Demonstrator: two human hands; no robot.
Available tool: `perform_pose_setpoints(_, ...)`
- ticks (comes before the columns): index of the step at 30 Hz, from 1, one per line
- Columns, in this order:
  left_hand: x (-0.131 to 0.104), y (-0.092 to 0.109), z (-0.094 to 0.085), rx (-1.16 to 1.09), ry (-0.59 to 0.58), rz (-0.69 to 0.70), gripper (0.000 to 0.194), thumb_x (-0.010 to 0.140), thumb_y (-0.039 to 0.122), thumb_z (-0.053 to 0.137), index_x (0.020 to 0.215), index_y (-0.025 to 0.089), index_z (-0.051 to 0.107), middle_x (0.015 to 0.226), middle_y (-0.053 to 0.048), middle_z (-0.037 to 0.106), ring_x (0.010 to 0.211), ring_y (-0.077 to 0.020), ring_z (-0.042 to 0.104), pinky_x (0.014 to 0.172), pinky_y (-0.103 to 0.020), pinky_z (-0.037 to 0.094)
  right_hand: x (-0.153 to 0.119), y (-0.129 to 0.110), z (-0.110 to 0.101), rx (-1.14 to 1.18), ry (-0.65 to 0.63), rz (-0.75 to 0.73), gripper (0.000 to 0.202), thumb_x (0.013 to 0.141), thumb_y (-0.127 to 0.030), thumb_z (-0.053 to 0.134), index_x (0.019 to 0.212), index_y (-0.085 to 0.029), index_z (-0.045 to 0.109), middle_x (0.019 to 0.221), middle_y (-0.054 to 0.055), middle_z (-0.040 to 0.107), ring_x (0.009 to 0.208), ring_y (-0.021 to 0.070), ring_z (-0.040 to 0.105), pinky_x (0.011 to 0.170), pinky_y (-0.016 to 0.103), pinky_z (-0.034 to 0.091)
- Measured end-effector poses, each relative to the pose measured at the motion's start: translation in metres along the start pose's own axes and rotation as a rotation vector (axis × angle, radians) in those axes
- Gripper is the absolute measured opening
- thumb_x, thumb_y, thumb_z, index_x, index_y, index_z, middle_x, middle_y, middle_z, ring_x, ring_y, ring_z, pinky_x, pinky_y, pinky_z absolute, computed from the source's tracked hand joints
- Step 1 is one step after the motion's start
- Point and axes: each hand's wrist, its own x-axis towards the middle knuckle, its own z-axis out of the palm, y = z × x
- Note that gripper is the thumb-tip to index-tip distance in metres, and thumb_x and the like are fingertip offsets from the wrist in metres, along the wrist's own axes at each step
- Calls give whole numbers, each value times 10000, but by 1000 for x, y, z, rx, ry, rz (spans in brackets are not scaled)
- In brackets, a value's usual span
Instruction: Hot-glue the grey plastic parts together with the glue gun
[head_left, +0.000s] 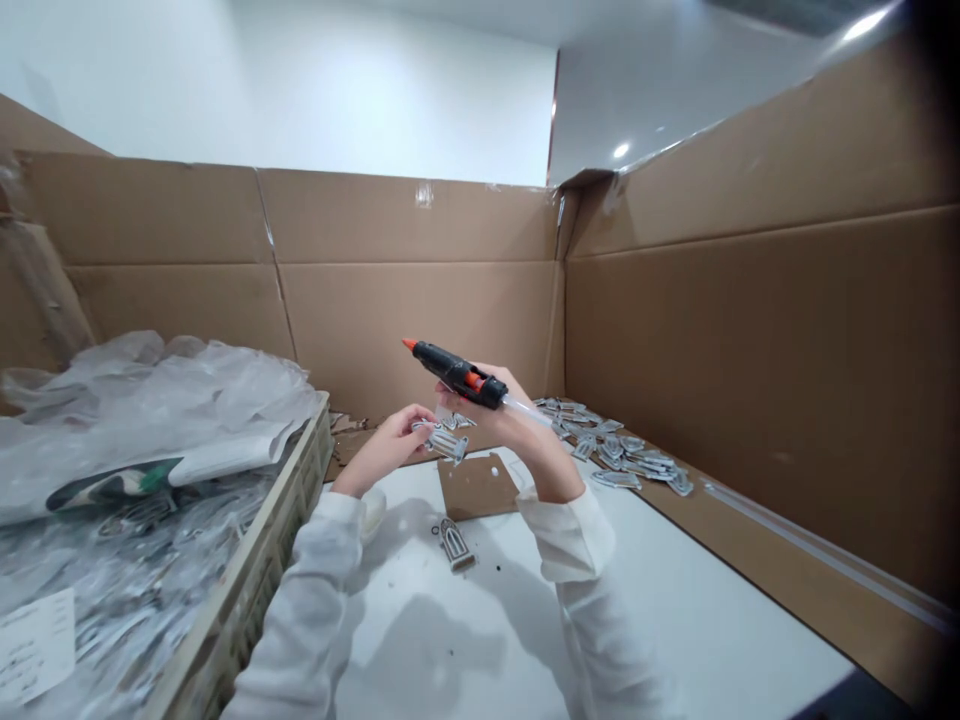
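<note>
White table (712,640); on top: cardboard square (476,490), arched piece (456,545).

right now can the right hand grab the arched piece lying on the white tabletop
Probably not freely: the right hand holds a glue gun, though nothing covers the arched piece.

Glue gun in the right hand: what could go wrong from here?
The orange tip of the glue gun appears above the left hand, so a drip might land there or on the grey piece it holds. The right sleeve could also brush the arched piece lying on the table.
</note>
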Motion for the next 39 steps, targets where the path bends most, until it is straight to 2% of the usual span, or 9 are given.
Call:
perform_pose_setpoints(3, -7, 22, -2, -40, 37, 77, 321, 841, 374, 463, 1088, 175, 510, 951, -37, 576, 770, -141, 525, 669, -233, 431, 2, 1, 2, 7, 2, 9, 171, 751, -341, 608, 730, -174, 577, 698, 2, 553, 644, 127, 484, 632, 249, 397)
perform_pose_setpoints(7, -19, 42, -1, 45, -71, 98, 303, 835, 386, 457, 1034, 175, 544, 822, -13, 552, 716, -146, 490, 613, -236, 395, 1, -3, 3, 59, -57, 53, 194, 732, -362, 628, 775, -175, 598, 706, 1, 559, 629, 123, 489, 603, 245, 410)
perform_pose_setpoints(10, -23, 47, 0, 72, -134, 75, 238, 808, 358, 477, 943, 178, 552, 710, 15, 492, 637, -130, 446, 578, -236, 371, 0, -5, 6, 93, -103, 44, 164, 722, -325, 636, 781, -175, 606, 725, 10, 580, 635, 126, 503, 578, 239, 421)
perform_pose_setpoints(15, -28, 50, -1, 64, -109, 50, 263, 760, 355, 519, 959, 184, 539, 846, -29, 549, 788, -178, 511, 682, -273, 425, -2, -4, 17, 56, -121, -44, 53, 750, -206, 565, 785, -174, 588, 715, 1, 574, 635, 119, 502, 549, 218, 393)
perform_pose_setpoints(20, -31, 58, -5, 97, -124, 53, 242, 742, 352, 522, 909, 179, 550, 855, -41, 552, 806, -196, 520, 689, -282, 429, -2, 1, 25, 7, -67, -133, 96, 789, -261, 548, 772, -166, 546, 777, 14, 575, 701, 131, 522, 626, 231, 401)
perform_pose_setpoints(25, -33, 59, -9, 127, -162, 70, 149, 754, 318, 499, 772, 172, 519, 690, 10, 459, 632, -133, 431, 554, -239, 340, -2, 1, 24, -30, -13, -124, 34, 767, -199, 538, 771, -166, 530, 775, 7, 570, 691, 123, 512, 633, 232, 395)
perform_pose_setpoints(29, -34, 59, -11, 128, -196, 96, 200, 796, 314, 490, 909, 170, 568, 714, 18, 475, 623, -119, 413, 549, -232, 313, -1, -2, 20, -34, 3, -157, 9, 752, -156, 541, 755, -162, 535, 769, 5, 583, 688, 119, 516, 640, 233, 393)
perform_pose_setpoints(35, -35, 63, -10, -21, -215, 122, 332, 786, 340, 571, 1072, 174, 595, 843, -17, 595, 806, -180, 531, 660, -258, 407, -1, -1, 20, -48, 83, -153, 13, 767, -174, 550, 774, -163, 549, 765, 10, 584, 684, 121, 517, 638, 237, 390)
perform_pose_setpoints(39, -35, 65, -11, -262, -83, 105, 362, 765, 336, 630, 1098, 197, 599, 963, -42, 629, 974, -217, 559, 776, -281, 438, 0, -2, 19, 11, 216, -153, 62, 749, -211, 603, 776, -170, 565, 756, 5, 581, 685, 123, 524, 644, 238, 408)
